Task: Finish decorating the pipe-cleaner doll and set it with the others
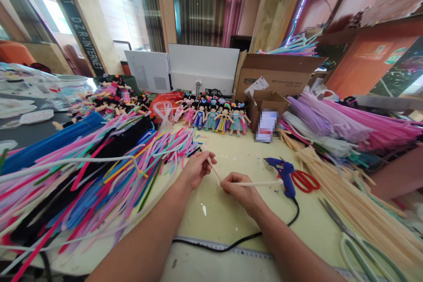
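Note:
A cream pipe cleaner (215, 168) runs between my two hands over the yellow-green table (211, 224). My left hand (197, 168) is closed on its upper end, where a small bent part shows above the fingers. Lower down and to the right, my right hand (239, 188) pinches the same stem, and its free end stretches out to the right toward a blue glue gun (284, 175). That glue gun lies on its side with its nozzle pointing left. Parts of the fingers of both hands are hidden.
Loose colourful pipe cleaners (99, 180) cover the left side. Several small dolls (211, 116) stand at the back before a monitor (204, 68). Red-handled scissors (306, 180), larger scissors (352, 238), beige pipe cleaner bundles (360, 202) and a cardboard box (277, 75) are on the right. A black cord (231, 246) crosses the front.

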Action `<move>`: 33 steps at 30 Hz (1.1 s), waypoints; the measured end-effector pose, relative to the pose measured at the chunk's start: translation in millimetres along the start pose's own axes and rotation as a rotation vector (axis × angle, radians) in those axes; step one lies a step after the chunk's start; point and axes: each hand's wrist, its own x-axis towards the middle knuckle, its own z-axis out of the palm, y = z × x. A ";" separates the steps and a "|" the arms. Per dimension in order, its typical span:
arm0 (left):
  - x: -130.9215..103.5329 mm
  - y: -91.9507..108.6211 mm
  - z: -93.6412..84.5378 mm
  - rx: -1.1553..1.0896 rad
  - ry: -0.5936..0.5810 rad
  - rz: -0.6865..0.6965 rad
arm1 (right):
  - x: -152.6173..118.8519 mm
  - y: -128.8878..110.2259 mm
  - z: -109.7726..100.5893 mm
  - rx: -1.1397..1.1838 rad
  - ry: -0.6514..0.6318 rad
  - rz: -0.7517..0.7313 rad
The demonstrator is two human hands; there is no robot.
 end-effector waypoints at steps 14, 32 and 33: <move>4.9 12.5 -12.1 -0.061 -0.014 -0.002 | -13.0 -5.1 -12.8 -0.277 -0.094 -0.474; 6.2 8.9 -12.3 -0.125 -0.070 -0.069 | -16.6 -8.3 -9.5 -0.229 -0.175 -0.540; 6.4 8.5 -12.4 -0.119 -0.069 -0.064 | -16.4 -8.7 -9.6 -0.211 -0.186 -0.517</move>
